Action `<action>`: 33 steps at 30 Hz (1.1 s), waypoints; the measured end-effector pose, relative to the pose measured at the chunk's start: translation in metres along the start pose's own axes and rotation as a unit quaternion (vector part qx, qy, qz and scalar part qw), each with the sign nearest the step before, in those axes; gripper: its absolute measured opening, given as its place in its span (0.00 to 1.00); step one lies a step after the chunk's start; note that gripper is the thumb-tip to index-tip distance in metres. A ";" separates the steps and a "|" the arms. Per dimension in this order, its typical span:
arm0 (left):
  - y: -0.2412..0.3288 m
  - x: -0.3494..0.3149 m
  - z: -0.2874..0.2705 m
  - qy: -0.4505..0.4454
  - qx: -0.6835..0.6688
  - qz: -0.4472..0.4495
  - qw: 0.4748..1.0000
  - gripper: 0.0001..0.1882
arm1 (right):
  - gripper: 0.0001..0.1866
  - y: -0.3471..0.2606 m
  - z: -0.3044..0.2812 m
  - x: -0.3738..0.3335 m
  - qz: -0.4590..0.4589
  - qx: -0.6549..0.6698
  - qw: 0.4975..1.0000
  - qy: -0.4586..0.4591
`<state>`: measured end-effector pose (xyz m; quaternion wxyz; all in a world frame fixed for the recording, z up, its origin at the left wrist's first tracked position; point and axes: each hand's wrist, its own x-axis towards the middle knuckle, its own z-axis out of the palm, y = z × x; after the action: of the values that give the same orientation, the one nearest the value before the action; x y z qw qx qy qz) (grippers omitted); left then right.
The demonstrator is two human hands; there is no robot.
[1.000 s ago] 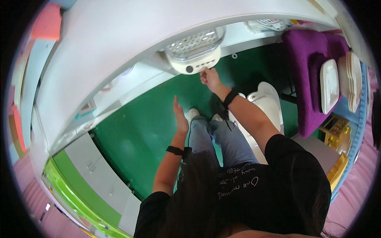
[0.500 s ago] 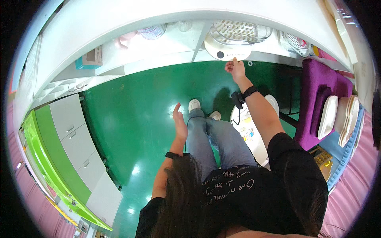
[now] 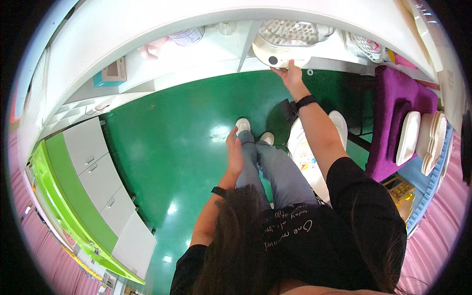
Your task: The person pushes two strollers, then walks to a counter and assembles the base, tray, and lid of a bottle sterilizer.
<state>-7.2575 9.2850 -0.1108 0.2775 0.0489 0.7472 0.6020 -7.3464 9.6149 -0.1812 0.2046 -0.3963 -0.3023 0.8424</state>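
My right hand is at the front of a cream-white electric appliance on the shelf, a rounded base with a dark round dial or button. One digit lies on its front panel and the others reach under its front edge, so the hand grips that edge. A clear tray with a perforated bottom rests on top of the base. My left hand hangs in front of my legs, fingers stretched out, holding nothing. Black bands circle both wrists, and a small dark device hangs by the right one.
The white shelf unit curves across the far side, holding a teal-and-grey box, a tub and a perforated basket. Grey-fronted drawers stand left. At right are a white seat, a purple chair and white trays.
My right hand has moved from just below the appliance's front onto its edge, its fingers reaching under. My left hand has shifted slightly right. The view has moved a little.
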 end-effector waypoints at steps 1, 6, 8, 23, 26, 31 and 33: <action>0.000 0.002 0.000 -0.002 0.005 0.004 1.000 0.27 | 0.21 -0.001 0.002 0.003 -0.004 0.001 1.000 -0.016; -0.005 0.003 0.001 -0.004 0.010 0.011 1.000 0.26 | 0.22 -0.011 0.009 0.017 0.014 -0.032 0.999 -0.010; -0.006 0.003 -0.002 -0.002 0.011 0.001 1.000 0.26 | 0.22 -0.016 0.013 0.018 0.107 -0.161 0.981 -0.004; -0.029 0.010 -0.006 0.012 -0.025 -0.007 1.000 0.23 | 0.19 -0.040 0.062 0.102 0.111 -0.193 0.973 0.062; -0.038 0.010 -0.009 0.011 -0.008 -0.023 1.000 0.23 | 0.19 -0.039 0.061 0.118 0.122 -0.178 0.975 0.046; -0.032 0.019 0.005 0.005 -0.029 -0.038 0.999 0.22 | 0.10 -0.066 0.057 0.134 0.078 -0.204 0.976 -0.026; -0.038 0.010 -0.011 0.013 0.018 -0.040 0.999 0.22 | 0.12 -0.048 0.089 0.108 0.085 -0.195 0.976 -0.036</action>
<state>-7.2610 9.2695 -0.1482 0.2906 0.0160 0.7627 0.5776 -7.4765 9.6822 -0.1628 0.0396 -0.4223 -0.4331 0.7953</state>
